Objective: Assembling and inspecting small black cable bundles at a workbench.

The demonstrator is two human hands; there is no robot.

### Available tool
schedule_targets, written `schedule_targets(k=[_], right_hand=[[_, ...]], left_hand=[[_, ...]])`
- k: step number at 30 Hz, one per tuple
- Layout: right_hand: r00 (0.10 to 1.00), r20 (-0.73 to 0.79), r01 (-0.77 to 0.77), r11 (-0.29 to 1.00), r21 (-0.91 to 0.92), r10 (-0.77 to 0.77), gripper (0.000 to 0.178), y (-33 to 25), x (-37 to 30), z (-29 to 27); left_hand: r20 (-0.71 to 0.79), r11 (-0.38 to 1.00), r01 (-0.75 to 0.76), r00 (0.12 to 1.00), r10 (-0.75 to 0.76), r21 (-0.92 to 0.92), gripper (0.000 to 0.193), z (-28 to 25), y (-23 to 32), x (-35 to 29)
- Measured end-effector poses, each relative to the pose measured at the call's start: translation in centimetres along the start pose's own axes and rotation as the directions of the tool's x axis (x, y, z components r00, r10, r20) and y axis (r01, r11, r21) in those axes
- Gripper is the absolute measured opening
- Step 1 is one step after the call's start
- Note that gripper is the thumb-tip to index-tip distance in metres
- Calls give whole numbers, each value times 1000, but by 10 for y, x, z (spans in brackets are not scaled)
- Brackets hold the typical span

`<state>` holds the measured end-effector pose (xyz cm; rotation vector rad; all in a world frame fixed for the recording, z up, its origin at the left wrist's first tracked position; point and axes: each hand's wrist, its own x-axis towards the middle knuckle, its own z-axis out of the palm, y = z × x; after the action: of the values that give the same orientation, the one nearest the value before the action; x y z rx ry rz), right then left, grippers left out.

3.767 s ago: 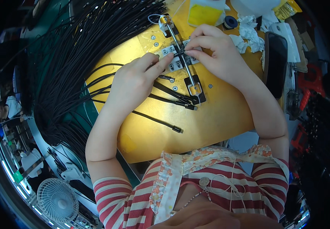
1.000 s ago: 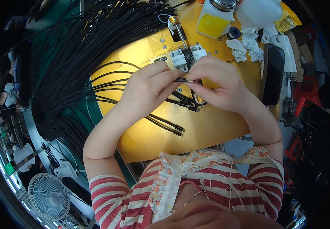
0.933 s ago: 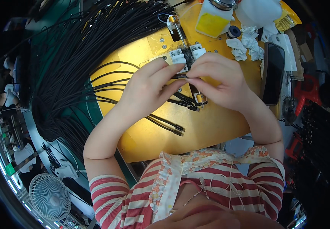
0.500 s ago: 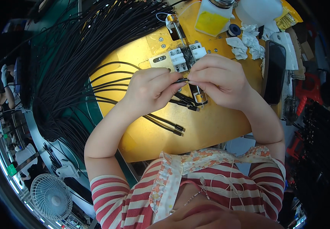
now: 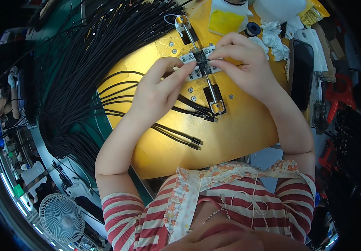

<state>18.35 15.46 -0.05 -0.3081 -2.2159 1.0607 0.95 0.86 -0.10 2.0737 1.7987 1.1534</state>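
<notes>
A metal clamping fixture (image 5: 207, 78) with small bolted blocks and slim rods stands on the gold work plate (image 5: 239, 125). Over its centre, my left hand (image 5: 157, 90) pinches a black cable between thumb and forefinger. Facing it from the right, my right hand (image 5: 247, 67) has thumb and forefinger closed at the cable's end, which lies in the fixture's middle. The fingertips hide most of that end. Below my left hand, several black cables with plugs (image 5: 195, 141) rest on the plate.
A large bundle of black cables (image 5: 76, 71) fills the left and far left. Along the right are a dark phone (image 5: 301, 75), crumpled tissues (image 5: 277, 46) and a small spool (image 5: 253, 29). A bottle with a yellow label (image 5: 226, 19) stands at the back. A white fan (image 5: 62, 217) is lower left.
Both hands have moved away from me, carrying the cable end from in front of the fixture onto its middle. More of the near rod and its brass-coloured end now shows.
</notes>
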Motion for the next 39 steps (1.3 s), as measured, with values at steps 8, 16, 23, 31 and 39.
schedule_targets(k=[8, 16, 23, 31, 39], right_hand=[[999, 16, -29, 982, -187, 32, 6, 15, -1, 8], [992, 57, 128, 929, -347, -115, 6, 9, -2, 5], [971, 107, 239, 828, -507, -215, 6, 1, -5, 3], [952, 173, 305, 775, -553, -252, 13, -2, -5, 2], [946, 173, 325, 796, -511, -275, 14, -1, -5, 3]], left_hand=[[99, 964, -101, 992, 79, 248, 45, -2, -14, -1], [113, 936, -147, 987, 117, 319, 43, -1, -13, -1], [107, 937, -158, 986, 131, 310, 41, 2, -16, -1], [115, 931, -172, 983, 142, 323, 39, -1, -19, -1], [193, 927, -203, 970, 146, 317, 39, -10, -21, 2]])
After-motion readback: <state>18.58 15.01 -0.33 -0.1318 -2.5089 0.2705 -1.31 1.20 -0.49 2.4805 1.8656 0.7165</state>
